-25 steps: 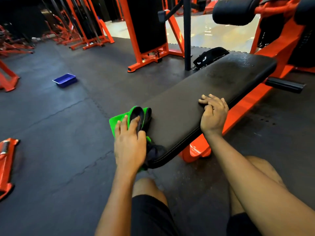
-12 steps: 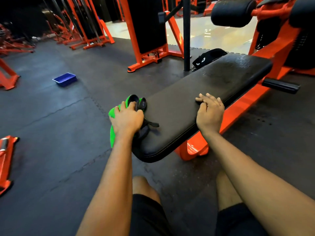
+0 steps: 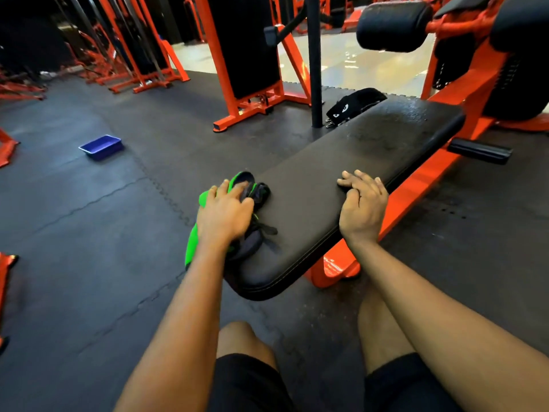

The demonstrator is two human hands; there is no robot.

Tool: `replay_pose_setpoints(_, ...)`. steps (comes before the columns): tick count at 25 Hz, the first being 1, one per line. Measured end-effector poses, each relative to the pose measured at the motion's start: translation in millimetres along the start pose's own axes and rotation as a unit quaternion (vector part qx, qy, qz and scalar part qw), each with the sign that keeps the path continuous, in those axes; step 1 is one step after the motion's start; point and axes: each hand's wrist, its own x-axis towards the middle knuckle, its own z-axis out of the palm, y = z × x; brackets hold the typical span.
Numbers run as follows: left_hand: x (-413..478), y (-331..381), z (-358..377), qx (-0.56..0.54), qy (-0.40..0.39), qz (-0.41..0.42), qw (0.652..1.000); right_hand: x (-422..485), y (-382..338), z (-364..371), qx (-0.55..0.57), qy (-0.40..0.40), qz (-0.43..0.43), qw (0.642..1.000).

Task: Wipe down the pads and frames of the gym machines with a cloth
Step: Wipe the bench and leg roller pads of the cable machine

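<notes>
One green-and-black cloth [image 3: 194,246] lies bunched against the near left edge of the bench's black pad [image 3: 341,179]. Part of it sits on the pad and part hangs over the side. The left hand [image 3: 225,215] covers it, its grip curled over the bundle with fingers bent round the top. The right hand [image 3: 364,206] rests on the pad's opposite edge. Its grip holds nothing, and the loosely bent fingers have their tips on the vinyl. The far half of the pad shows a dull, speckled sheen.

The pad sits on an orange frame [image 3: 416,197] that runs back to a black roller pad [image 3: 392,25] at upper right. A black strap [image 3: 350,107] printed with white eyes lies on the rubber floor [image 3: 89,233] just beyond the pad's far left corner, beside a dark upright post [image 3: 314,55]. A blue tray [image 3: 102,147] sits on the floor well to the left. More orange machines [image 3: 246,93] stand behind. The person's bare knees and black shorts [image 3: 246,385] fill the bottom of the view.
</notes>
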Motion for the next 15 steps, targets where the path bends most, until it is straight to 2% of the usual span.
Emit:
replay_pose_setpoints(3, 34, 6, -1, 0.009, -0.020, -0.034, 0.999, 0, -1, 0, 0.004, 0.006, 0.004, 1.000)
replay_pose_setpoints(6, -10, 14, 2, 0.020, 0.014, -0.015, 1.000, -1, -2, 0, 0.011, 0.010, 0.008, 1.000)
replay_pose_setpoints(11, -113, -10, 12, -0.170, 0.062, 0.004, 0.984, -2, -3, -1, 0.012, 0.009, 0.007, 1.000)
replay_pose_setpoints(15, -40, -18, 7, -0.070, 0.062, 0.002, 0.996, -2, -4, -2, 0.006, 0.000, 0.007, 1.000)
